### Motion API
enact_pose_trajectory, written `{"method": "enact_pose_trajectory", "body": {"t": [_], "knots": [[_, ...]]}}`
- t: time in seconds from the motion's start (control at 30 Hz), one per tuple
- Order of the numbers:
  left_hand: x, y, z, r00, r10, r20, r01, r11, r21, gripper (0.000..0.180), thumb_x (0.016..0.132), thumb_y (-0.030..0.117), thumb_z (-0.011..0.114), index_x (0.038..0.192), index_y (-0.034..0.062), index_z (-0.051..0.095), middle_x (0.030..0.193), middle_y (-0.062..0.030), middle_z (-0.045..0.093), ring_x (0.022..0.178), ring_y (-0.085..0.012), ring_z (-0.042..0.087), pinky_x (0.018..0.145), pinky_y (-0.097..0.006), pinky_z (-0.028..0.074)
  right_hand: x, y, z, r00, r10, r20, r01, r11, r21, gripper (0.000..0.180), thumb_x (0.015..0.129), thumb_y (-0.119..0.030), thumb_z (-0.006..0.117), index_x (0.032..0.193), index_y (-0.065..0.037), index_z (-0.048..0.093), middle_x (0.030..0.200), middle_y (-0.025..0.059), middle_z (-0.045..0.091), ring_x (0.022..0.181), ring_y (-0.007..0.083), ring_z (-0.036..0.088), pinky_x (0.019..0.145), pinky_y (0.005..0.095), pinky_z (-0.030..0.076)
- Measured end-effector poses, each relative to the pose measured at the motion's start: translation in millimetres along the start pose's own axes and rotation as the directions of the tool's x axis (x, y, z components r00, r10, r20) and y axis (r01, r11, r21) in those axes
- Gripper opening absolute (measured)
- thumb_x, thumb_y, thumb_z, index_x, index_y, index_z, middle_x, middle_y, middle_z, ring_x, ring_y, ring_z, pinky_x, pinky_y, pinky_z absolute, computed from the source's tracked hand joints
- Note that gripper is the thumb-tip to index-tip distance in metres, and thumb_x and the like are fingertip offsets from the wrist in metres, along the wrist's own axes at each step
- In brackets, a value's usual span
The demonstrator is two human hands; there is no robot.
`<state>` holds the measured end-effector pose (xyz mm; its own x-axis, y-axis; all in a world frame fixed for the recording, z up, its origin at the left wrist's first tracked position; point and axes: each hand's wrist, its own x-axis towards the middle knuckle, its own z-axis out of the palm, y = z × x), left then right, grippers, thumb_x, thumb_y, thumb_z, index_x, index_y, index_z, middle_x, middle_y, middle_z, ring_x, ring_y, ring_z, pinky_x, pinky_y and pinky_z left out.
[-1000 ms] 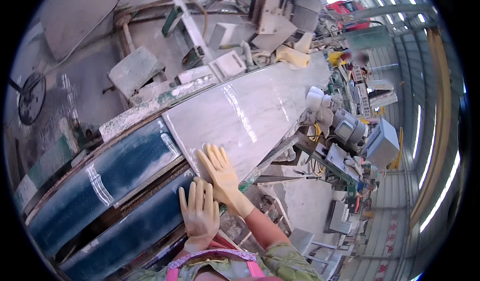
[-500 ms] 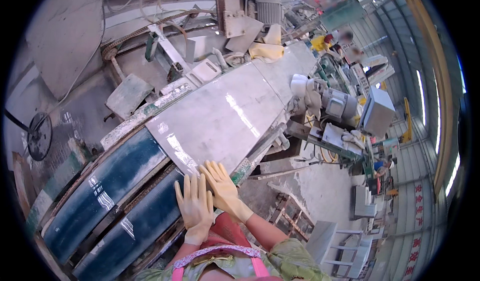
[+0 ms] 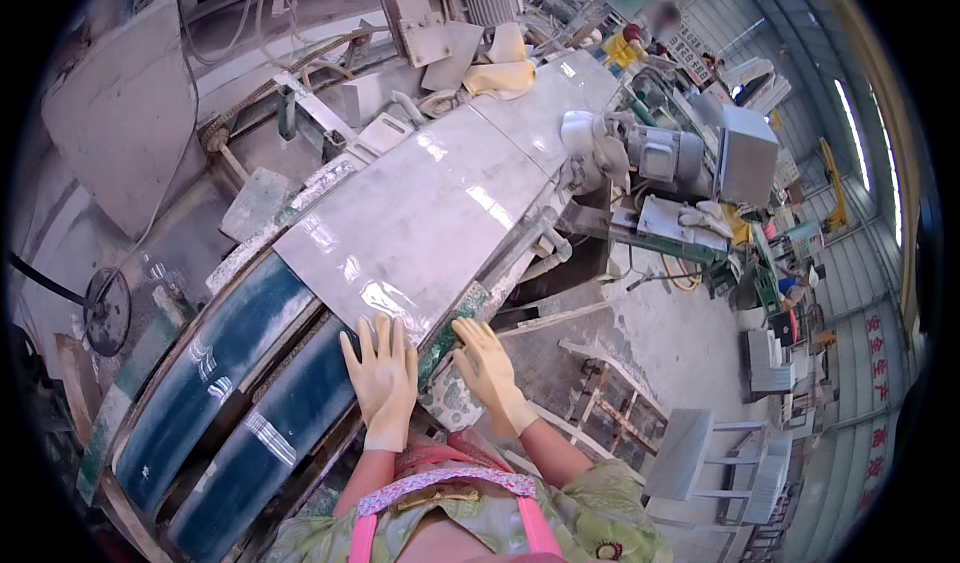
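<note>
A pale, glossy stone slab (image 3: 400, 223) lies lengthwise on the machine bed, with reflections across its surface. Two dark blue conveyor belts (image 3: 220, 363) run out from its near end. My left hand (image 3: 383, 378), in a cream rubber glove, rests with fingers spread at the slab's near edge, above the end of one belt. My right hand (image 3: 490, 375), gloved alike, is off the slab, over the green-and-white machine rail (image 3: 455, 333); its fingers are stretched out and hold nothing. Whether it touches the rail I cannot tell. A second slab (image 3: 550, 103) meets the far end of the first.
Yellow cloth or gloves (image 3: 500, 78) lie at the far left of the bed. A motor (image 3: 668, 155) and a grey box (image 3: 748, 158) stand on the right. A rusty metal frame (image 3: 610, 403) and pale stone pieces (image 3: 690, 453) stand lower right. A person (image 3: 628, 45) is far off.
My right hand has moved right, away from the left hand and off the slab's edge to the rail. The left hand stays at the slab's near edge. My view has shifted slightly.
</note>
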<state>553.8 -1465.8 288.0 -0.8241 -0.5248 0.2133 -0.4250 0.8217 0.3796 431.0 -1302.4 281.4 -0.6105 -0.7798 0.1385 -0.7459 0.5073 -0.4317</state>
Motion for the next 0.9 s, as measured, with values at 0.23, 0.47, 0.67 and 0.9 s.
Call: {"method": "enact_pose_trajectory", "body": {"t": [0.23, 0.47, 0.67, 0.9], "knots": [[-8, -4, 20, 0.999, 0.005, -0.046, 0.002, 0.989, 0.147, 0.049, 0.099, 0.033, 0.047, 0.143, 0.0121, 0.051, 0.149, -0.0131, 0.047, 0.139, -0.0393, 0.038, 0.118, -0.056, 0.020, -80, 72, -7, 0.973, 0.215, -0.087, -0.220, 0.974, -0.061, 0.046, 0.090, -0.017, 0.060, 0.133, -0.002, 0.056, 0.133, 0.0228, 0.059, 0.126, 0.0372, 0.053, 0.111, 0.0448, 0.038], [-10, -4, 20, 0.987, 0.011, -0.162, 0.000, 0.998, 0.065, 0.047, 0.095, 0.028, 0.057, 0.137, 0.0069, 0.056, 0.144, -0.0186, 0.052, 0.137, -0.0423, 0.040, 0.116, -0.056, 0.024, -241, 144, 14, 0.435, 0.875, -0.214, -0.852, 0.476, 0.216, 0.040, 0.085, -0.024, 0.055, 0.114, 0.002, 0.065, 0.104, 0.0287, 0.069, 0.103, 0.0424, 0.066, 0.088, 0.0457, 0.050], [-12, 0, 26, 0.981, 0.031, -0.189, -0.009, 0.993, 0.116, 0.046, 0.095, 0.028, 0.057, 0.136, 0.0065, 0.057, 0.142, -0.0169, 0.054, 0.135, -0.0422, 0.042, 0.116, -0.054, 0.026, -348, 159, 60, 0.222, 0.944, -0.244, -0.938, 0.275, 0.211, 0.037, 0.087, -0.033, 0.059, 0.105, -0.001, 0.067, 0.099, 0.0294, 0.068, 0.098, 0.0487, 0.064, 0.084, 0.0522, 0.050], [-15, 2, 25, 0.965, 0.092, -0.247, -0.044, 0.980, 0.192, 0.041, 0.096, 0.024, 0.055, 0.132, 0.0035, 0.060, 0.137, -0.0195, 0.056, 0.130, -0.0417, 0.046, 0.115, -0.052, 0.029, -347, 167, 64, 0.300, 0.873, -0.384, -0.816, 0.443, 0.371, 0.032, 0.085, -0.022, 0.057, 0.100, 0.004, 0.065, 0.092, 0.0266, 0.069, 0.090, 0.0403, 0.067, 0.081, 0.0471, 0.051]]}}
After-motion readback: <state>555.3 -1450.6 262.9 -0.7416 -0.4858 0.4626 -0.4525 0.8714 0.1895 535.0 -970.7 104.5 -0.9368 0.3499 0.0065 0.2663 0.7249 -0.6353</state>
